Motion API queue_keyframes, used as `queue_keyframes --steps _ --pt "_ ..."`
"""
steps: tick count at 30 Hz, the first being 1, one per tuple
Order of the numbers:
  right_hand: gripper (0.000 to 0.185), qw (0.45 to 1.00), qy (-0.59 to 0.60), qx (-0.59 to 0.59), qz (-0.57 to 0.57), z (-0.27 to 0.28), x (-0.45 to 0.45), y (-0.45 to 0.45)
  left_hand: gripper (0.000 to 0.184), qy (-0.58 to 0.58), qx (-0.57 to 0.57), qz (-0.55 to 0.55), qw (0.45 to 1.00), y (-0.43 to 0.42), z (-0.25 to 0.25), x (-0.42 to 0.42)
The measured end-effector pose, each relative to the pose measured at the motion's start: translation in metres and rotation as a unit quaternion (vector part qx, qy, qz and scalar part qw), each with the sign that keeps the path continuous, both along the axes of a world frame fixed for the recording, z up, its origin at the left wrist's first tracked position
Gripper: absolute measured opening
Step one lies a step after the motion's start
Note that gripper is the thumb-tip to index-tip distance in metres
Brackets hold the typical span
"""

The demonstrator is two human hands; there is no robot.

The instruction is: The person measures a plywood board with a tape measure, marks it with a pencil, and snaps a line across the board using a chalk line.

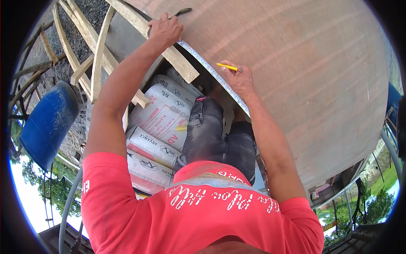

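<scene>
A measuring tape (213,74) is stretched along the near edge of a large plywood sheet (313,84). My left hand (165,31) is closed around the tape's case at the upper end, by the sheet's edge; a dark strap (182,11) sticks out beyond it. Lower down and to the right, my right hand (239,80) rests on the sheet beside the tape, with a yellow pencil (228,66) between its fingers. The tape's lower end passes by my right wrist.
Cement bags (158,114) lie below the sheet, near my legs. Wooden strips (101,51) cross at the upper left, one ending close under my left hand. A blue barrel (50,125) stands at the far left, and a metal railing (69,207) curves below it.
</scene>
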State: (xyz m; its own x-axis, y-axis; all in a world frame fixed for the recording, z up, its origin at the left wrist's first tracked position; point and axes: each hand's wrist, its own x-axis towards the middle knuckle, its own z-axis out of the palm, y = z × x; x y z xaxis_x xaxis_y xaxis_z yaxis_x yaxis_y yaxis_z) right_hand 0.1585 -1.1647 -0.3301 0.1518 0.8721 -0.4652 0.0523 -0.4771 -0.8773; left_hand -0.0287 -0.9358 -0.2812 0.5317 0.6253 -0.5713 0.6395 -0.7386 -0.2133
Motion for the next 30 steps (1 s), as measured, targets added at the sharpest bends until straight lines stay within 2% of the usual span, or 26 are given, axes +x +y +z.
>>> queue_keyframes --steps 5,8,11,14,18,30 --pt "0.021 0.997 -0.003 0.027 0.067 -0.022 -0.027 0.028 0.03 0.0 -0.005 0.0 1.0 0.004 -0.004 -0.002" --pt "0.02 0.998 0.042 0.041 0.032 -0.041 -0.039 0.025 0.031 0.005 -0.004 0.004 1.0 0.005 -0.007 -0.001" --pt "0.019 0.994 -0.022 0.107 0.025 -0.049 -0.046 0.024 0.032 0.004 0.003 0.008 1.0 0.006 -0.013 -0.001" --pt "0.017 0.991 -0.063 0.111 0.032 -0.042 -0.046 0.028 0.034 0.0 0.009 0.001 1.0 0.008 -0.019 -0.003" --pt "0.021 0.991 -0.065 0.116 0.011 -0.042 -0.049 0.031 0.035 0.027 -0.013 -0.012 0.999 0.007 -0.004 0.007" --pt "0.017 0.984 -0.11 0.137 0.017 -0.044 -0.054 0.033 0.031 0.027 -0.003 -0.027 0.999 0.005 -0.006 0.002"
